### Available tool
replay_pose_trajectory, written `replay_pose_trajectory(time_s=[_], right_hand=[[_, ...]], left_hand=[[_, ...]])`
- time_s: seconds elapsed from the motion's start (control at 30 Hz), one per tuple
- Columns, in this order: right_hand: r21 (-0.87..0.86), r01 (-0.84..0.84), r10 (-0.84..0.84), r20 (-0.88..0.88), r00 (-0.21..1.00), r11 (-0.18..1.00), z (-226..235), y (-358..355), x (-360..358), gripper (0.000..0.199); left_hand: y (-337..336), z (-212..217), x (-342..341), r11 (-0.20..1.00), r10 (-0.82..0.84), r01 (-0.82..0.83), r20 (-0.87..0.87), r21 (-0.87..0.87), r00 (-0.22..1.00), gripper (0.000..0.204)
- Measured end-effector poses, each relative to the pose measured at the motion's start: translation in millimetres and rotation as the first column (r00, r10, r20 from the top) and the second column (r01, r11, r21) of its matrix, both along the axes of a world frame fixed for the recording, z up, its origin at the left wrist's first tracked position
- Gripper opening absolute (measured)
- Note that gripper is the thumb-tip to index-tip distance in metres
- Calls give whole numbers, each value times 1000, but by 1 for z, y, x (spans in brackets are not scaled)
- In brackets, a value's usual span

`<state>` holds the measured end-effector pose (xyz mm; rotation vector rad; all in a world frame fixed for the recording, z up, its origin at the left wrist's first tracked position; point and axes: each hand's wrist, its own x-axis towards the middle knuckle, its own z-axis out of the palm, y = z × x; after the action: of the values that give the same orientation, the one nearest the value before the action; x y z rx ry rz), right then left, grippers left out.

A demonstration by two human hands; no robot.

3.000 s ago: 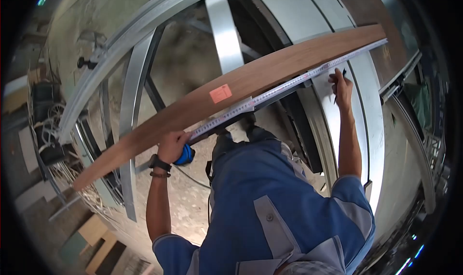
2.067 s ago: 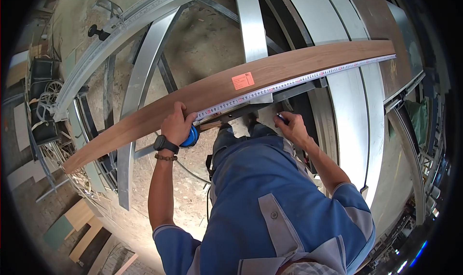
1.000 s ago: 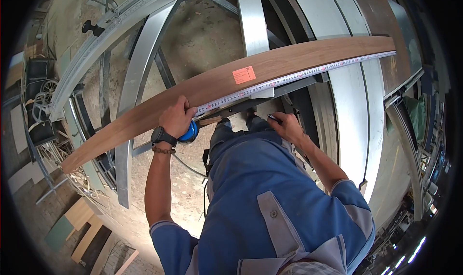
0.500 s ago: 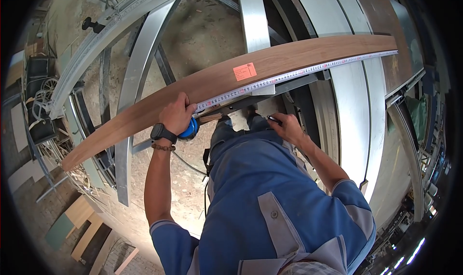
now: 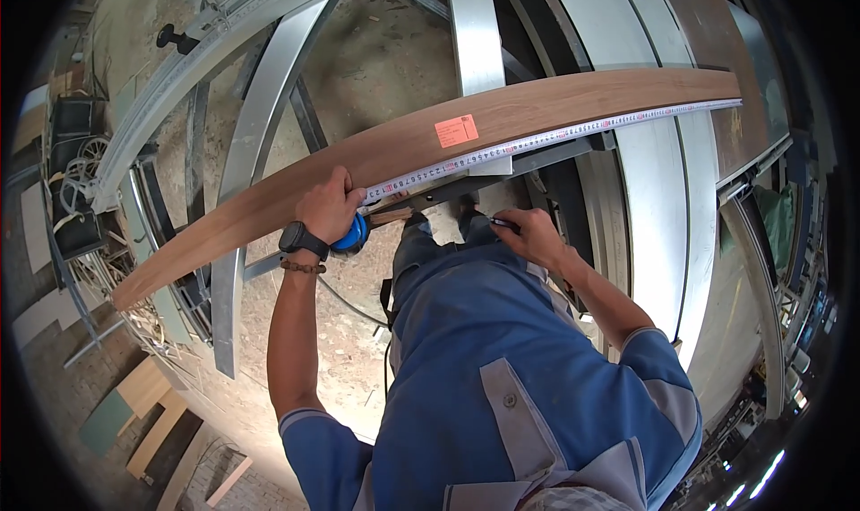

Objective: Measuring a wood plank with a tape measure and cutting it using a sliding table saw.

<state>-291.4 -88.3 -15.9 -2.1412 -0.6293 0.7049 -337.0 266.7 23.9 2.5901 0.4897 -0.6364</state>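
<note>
Tape measure (image 5: 537,140) stretched along a wooden plank (image 5: 408,148)

The left hand (image 5: 327,214) grips the blue case (image 5: 355,236), fingertips (image 5: 339,177) on the plank's near side; the right hand (image 5: 537,240) pinches a dark pen (image 5: 504,223). Brown, with an orange label (image 5: 457,131), the plank spans silvery metal beams (image 5: 475,41) above a dusty floor (image 5: 340,359).

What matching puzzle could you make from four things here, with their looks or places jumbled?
Column one:
1. board
2. label
3. tape case
4. watch

Column two:
A. black, on the left wrist
B. orange-pink, on the wood's face
C. long and brown, pointed toward the picture's left
D. blue and rounded

Right pairs: 1-C; 2-B; 3-D; 4-A.
</note>
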Motion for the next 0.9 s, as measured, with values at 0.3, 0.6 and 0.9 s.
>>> replay_pose_trajectory(time_s=[0.3,0.6,0.9], right_hand=[[108,-382,380,45,924,918,33,45,-2,19],[107,-493,503,-109,857,864,42,45,-9,25],[431,-344,497,-318,807,834,63,81,-11,21]], left_hand=[[-5,0,3,999,31,-29,-34,35,999,29],[-7,5,4,998,47,-44,-72,46,996,29],[-6,4,4,998,66,-64,-64,24,996,28]])
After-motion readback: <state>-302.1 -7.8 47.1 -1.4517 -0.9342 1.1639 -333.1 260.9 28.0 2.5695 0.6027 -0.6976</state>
